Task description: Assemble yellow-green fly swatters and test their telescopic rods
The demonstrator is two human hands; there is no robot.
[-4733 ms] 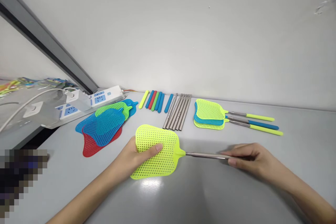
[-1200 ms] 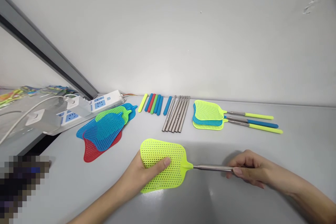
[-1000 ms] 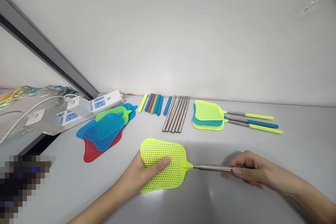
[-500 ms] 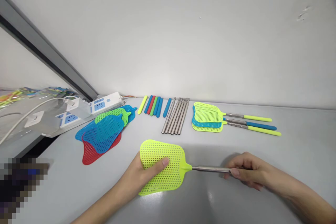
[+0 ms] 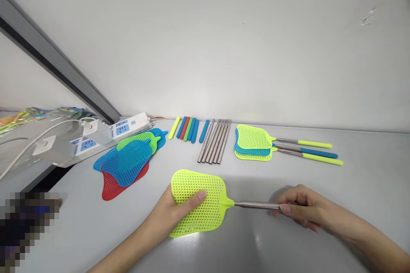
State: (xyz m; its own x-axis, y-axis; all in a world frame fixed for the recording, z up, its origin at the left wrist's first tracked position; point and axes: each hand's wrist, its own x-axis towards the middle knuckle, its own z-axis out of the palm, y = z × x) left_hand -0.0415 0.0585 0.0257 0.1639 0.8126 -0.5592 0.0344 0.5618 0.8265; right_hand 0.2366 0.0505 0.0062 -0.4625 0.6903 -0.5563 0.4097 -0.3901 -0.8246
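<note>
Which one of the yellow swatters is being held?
The front yellow swatter: the left hand grips its mesh head, the right hand its metal rod. The other two yellow swatters lie farther back, untouched.

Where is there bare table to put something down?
Bare table shows right of the three fly swatters and on the near side of the held yellow swatter head, between the forearms. It's crowded at left, where loose swatter heads overlap beside the power strip, and along the back, with handle grips and metal rods.

A single head-worn camera looks forward and down across the worktop (image 5: 371,170) to the wall (image 5: 230,51), both hands (image 5: 174,210) close below it.
</note>
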